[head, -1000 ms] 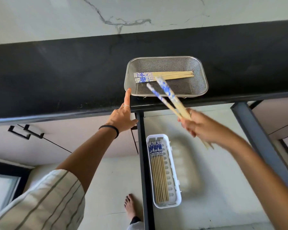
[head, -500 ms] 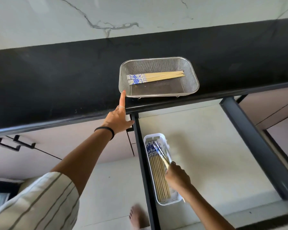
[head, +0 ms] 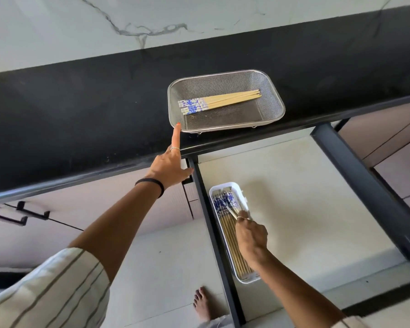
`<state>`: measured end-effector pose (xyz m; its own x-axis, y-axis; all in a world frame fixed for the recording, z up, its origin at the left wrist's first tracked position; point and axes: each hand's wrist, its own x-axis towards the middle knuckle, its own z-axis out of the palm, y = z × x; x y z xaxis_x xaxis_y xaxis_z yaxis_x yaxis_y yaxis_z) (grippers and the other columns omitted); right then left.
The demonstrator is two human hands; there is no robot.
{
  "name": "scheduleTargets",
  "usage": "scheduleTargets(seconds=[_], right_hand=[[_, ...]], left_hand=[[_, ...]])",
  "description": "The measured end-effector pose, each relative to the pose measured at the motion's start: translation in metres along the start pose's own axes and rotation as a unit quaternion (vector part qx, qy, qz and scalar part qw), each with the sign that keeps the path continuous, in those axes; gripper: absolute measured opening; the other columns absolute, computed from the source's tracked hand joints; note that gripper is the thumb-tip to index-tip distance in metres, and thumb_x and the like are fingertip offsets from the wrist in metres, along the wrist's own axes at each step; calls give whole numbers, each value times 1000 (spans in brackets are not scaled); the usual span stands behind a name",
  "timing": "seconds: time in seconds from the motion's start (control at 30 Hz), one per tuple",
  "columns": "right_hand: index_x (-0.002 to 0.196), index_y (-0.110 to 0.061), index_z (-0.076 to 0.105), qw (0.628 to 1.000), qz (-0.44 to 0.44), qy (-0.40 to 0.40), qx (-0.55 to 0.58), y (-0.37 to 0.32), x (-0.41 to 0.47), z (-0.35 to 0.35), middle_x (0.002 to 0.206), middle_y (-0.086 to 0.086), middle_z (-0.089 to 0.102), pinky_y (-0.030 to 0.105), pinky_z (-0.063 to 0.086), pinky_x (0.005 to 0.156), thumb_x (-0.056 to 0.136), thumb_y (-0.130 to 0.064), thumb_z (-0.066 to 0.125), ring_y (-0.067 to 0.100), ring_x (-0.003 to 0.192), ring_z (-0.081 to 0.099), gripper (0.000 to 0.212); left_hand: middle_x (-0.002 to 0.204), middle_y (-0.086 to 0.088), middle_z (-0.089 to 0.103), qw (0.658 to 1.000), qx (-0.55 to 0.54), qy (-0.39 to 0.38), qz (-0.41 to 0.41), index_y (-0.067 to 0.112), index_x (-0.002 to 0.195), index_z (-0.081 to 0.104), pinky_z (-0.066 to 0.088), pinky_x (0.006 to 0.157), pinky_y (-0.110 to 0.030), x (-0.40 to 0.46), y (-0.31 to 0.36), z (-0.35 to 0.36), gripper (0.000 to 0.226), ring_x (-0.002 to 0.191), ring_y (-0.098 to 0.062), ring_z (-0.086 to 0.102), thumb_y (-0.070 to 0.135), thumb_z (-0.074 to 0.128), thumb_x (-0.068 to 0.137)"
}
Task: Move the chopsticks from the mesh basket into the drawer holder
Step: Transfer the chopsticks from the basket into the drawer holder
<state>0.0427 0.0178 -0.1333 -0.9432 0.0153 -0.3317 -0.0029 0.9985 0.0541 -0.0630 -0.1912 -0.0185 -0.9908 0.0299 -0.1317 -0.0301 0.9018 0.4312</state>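
Observation:
A steel mesh basket [head: 279, 100] sits on the black counter near its front edge. A few blue-and-white-topped bamboo chopsticks [head: 223, 101] lie in it. My left hand [head: 168, 166] reaches up with its index fingertip touching the basket's near-left corner; it holds nothing. Below, in the pulled-out drawer, a white holder [head: 225, 185] contains several chopsticks [head: 229, 233] laid lengthwise. My right hand [head: 251, 237] is over the holder, pinching a couple of chopsticks [head: 231, 210] that lie low among the others, blue ends pointing away from me.
The drawer's pale floor [head: 305, 197] stretches right of the holder, bounded by dark side rails [head: 365, 185]. Black counter [head: 81, 114] runs left and right of the basket. Cabinet handles [head: 19, 213] hang at lower left. A bare foot [head: 202, 304] stands on the floor below.
My right hand carried chopsticks from near the basket down into the holder and now sits lower over it. The left hand stays with its finger at the basket corner.

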Motion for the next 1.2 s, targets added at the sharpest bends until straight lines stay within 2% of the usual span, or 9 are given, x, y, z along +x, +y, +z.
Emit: scheduleTargets(seconds=[0.3,0.4,0.5,0.6,0.73,0.87,1.0,1.1,1.2], right_hand=[[145,-10,19,999,-25,28,-30,-1,-10,20,103,15,65,30,52,61,89,-3,47,25,79,68,63],[145,-9,19,999,-17,13,-23,-2,-9,23,108,13,64,34,58,68,87,-3,49,26,86,68,65],[148,-9,17,1000,-25,3,-7,-1,-10,26,119,13,61,37,58,75,85,-5,53,27,100,65,72],[146,-11,20,999,-34,6,12,-2,-16,28,128,13,52,38,57,78,88,-7,50,29,108,61,66],[144,-5,24,998,-60,3,27,0,-17,36,141,13,39,39,50,99,91,1,44,31,120,55,57],[140,-7,31,993,-97,-26,63,5,-16,37,139,9,43,40,56,88,88,2,49,28,110,62,56],[135,-9,35,988,-91,-44,115,6,-19,39,132,10,53,43,53,95,90,0,41,29,109,63,46],[137,-9,36,984,-70,-50,156,4,-21,39,134,12,54,40,54,94,92,0,36,29,111,62,46],[137,-10,38,981,-46,-56,182,5,-21,41,134,11,55,41,52,96,92,0,39,29,115,61,46]], left_hand=[[76,-1,55,1000,-2,4,23,30,144,-29,56,67,-37,2,-7,3,121,60,-17,58,21,73,79],[71,2,52,1000,3,8,28,29,144,-29,53,60,-31,4,-9,4,120,57,-13,56,21,73,80],[66,5,49,999,7,15,33,27,144,-28,42,49,-21,5,-10,5,120,53,-9,53,21,73,80],[65,5,49,999,8,18,40,28,144,-28,38,45,-17,6,-12,6,120,51,-9,53,22,73,80],[66,4,51,999,9,17,43,29,144,-28,39,47,-17,7,-14,7,120,52,-10,54,22,73,80],[65,3,51,999,13,13,44,29,143,-30,41,47,-19,8,-15,7,120,51,-10,54,23,73,80],[66,3,53,999,23,11,45,29,142,-31,42,48,-19,8,-16,6,121,52,-10,54,24,73,80],[73,0,57,999,20,4,41,29,143,-31,51,56,-28,8,-15,5,121,54,-12,56,24,73,80],[73,0,57,999,14,3,41,29,143,-30,46,53,-24,6,-14,4,120,54,-11,55,23,73,80]])
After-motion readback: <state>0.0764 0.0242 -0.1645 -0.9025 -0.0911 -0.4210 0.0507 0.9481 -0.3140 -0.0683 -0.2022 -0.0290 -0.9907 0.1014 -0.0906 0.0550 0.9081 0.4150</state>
